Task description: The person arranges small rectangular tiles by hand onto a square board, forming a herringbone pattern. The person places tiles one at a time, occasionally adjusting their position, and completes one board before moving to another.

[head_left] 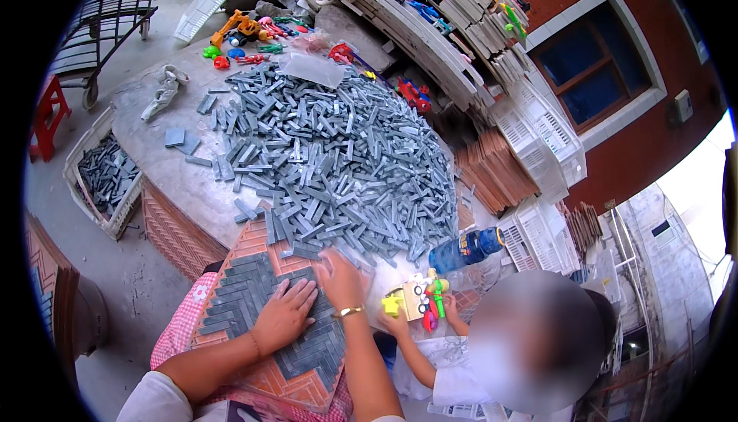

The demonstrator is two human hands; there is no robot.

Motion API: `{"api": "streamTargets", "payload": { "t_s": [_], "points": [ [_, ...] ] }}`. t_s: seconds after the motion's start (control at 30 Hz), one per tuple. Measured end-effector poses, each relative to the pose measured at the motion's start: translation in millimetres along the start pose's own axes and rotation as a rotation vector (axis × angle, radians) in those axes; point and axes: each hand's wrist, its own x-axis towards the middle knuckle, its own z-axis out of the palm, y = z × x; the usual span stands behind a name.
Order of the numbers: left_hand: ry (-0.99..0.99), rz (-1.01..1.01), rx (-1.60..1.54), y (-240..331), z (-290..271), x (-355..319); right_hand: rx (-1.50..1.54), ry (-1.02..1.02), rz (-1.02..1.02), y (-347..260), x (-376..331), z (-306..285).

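On my lap lies an orange-brown ribbed tray [311, 393], with dark grey stone strips [257, 287] set in a herringbone pattern in its grooves. My left hand [288, 316] rests flat on the strips, fingers stretched out and holding nothing. Close beside it, toward the tray's far right edge, my right hand [340, 277] has its fingers bent together. Its fingertips are slightly blurred, and what they hold cannot be made out. Just beyond the tray spreads a large heap of loose grey stone strips [338, 153] on a pale table [165, 168].
At my right, another person's hand [396, 322] is by a toy truck [415, 299] and a yellow star toy [392, 304]. A blue bottle [465, 249] lies beyond. Crates [538, 230], stacked ribbed trays [496, 172] and toys [238, 30] surround the table. A strip-filled basket [115, 226] stands left.
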Motion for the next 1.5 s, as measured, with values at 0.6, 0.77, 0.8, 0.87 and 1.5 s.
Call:
{"api": "streamTargets", "payload": {
  "t_s": [0.6, 0.77, 0.8, 0.87, 1.5],
  "points": [
    [-0.005, -0.010, 0.016, 1, 7, 1, 0.170, -0.053, 0.171, 36, -20, 3],
    [-0.002, 0.010, -0.019, 1, 3, 2, 0.150, -0.078, 0.203, 23, -22, 6],
    [-0.004, 0.012, -0.022, 1, 3, 3, 0.145, -0.083, 0.204, 23, -20, 8],
    [-0.011, -0.026, -0.070, -3, 8, 4, 0.132, -0.097, 0.211, 23, -20, 11],
    [0.009, 0.022, 0.118, -12, 15, 29, 0.104, 0.104, 0.024, 64, -10, -27]
  ]
}}
